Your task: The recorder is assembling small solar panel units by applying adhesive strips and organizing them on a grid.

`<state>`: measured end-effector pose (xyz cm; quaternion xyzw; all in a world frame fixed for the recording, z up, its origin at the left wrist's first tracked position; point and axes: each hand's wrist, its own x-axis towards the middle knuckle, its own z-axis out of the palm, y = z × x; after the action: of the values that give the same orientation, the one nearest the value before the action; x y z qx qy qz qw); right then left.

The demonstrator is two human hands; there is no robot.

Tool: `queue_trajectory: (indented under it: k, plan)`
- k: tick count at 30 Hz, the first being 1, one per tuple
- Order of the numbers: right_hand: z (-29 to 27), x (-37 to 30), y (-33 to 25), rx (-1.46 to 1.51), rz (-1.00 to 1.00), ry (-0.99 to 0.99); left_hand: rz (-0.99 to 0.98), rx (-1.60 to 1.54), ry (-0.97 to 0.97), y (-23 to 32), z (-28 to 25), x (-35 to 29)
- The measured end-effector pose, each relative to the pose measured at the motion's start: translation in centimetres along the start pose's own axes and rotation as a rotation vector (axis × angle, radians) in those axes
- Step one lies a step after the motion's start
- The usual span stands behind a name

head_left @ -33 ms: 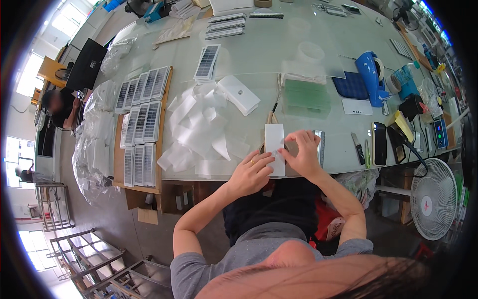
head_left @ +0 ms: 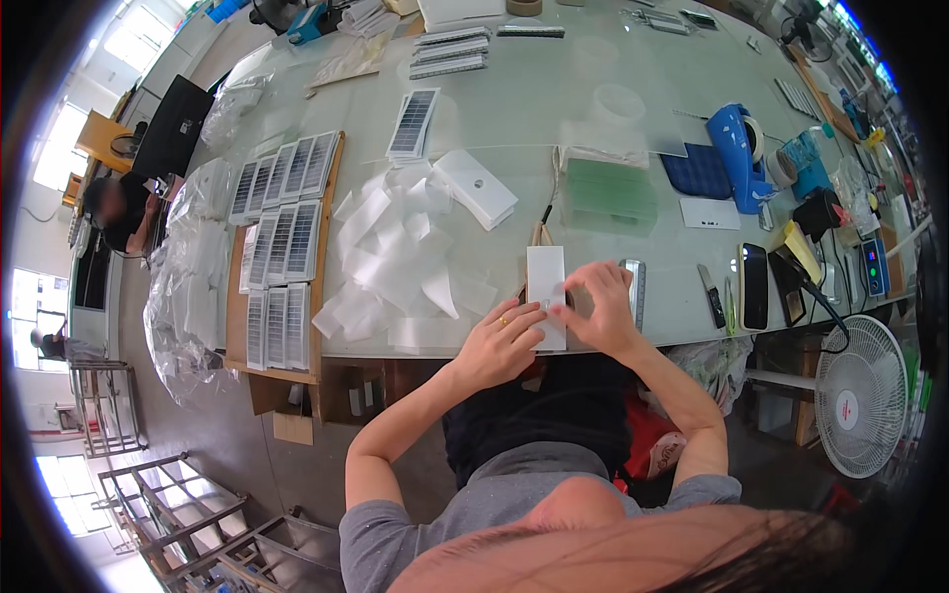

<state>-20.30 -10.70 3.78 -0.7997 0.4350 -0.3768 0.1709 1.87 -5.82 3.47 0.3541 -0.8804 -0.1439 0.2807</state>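
1. Fingers [head_left: 571,308] of the right hand [head_left: 598,314] pinched together on the right edge of a white rectangular strip [head_left: 545,282]; wrist bent, forearm comes up from lower right.
2. Left hand [head_left: 499,344] lies flat over the strip's near end, fingers together and pressing down, ring on one finger; forearm comes up from lower left, elbow bent.
3. White strip lies lengthwise at the near edge of the pale green worktop [head_left: 554,109], straight ahead of the person, both hands touching it.
4. Metal ruler [head_left: 637,293] just right of the right hand, parallel to the strip.
5. Further right along the near edge: small dark blade tool [head_left: 711,295], black phone-shaped slab [head_left: 754,286], yellow-tipped tool [head_left: 797,251] with a black cable.
6. Left of the strip: loose heap of white foam sheets [head_left: 390,259], overlapping, no order.
7. Far left: brown board [head_left: 235,306] carrying rows of small dark solar panels [head_left: 281,242], each a narrow rectangle, packed side by side.
8. Clear plastic bags [head_left: 188,296] piled beyond the board's left edge, off the worktop.
9. Mid worktop: flat white box [head_left: 475,188] with a round hole, tilted; one single solar panel [head_left: 412,123] behind it.
10. Green translucent stack [head_left: 610,195] right of the white box; dark blue pad [head_left: 697,170] and blue tape dispenser [head_left: 738,143] further right; small white label card [head_left: 710,212] below the pad.
11. Far end: grey strip stacks [head_left: 450,51].
12. White floor fan [head_left: 858,397] at lower right, below the worktop.
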Motion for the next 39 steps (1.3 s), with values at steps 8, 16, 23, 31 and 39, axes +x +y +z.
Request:
queue_trajectory:
  k: [8, 16, 23, 31, 39]
  plan:
    - [-3.4, 2.1, -3.2, -0.689, -0.711, 0.226, -0.108, -0.339, 0.077, -0.3, -5.2, 5.4]
    - [-3.0, 3.0, -0.3, 0.085, 0.254, -0.072, -0.88, -1.104, -0.299, -3.5, -5.5, 5.2]
    - [-0.9, 0.9, 1.2, -0.291, 0.181, -0.128, -0.943, -0.699, -0.407, -3.8, -3.6, 3.6]
    - [-0.8, 1.4, 0.9, -0.341, 0.183, -0.123, -0.937, -0.714, -0.382, -4.3, -2.7, 3.1]
    - [-0.4, 0.5, -0.5, -0.281, 0.154, -0.135, -0.865, -0.949, -0.246, -3.6, -1.1, -0.1]
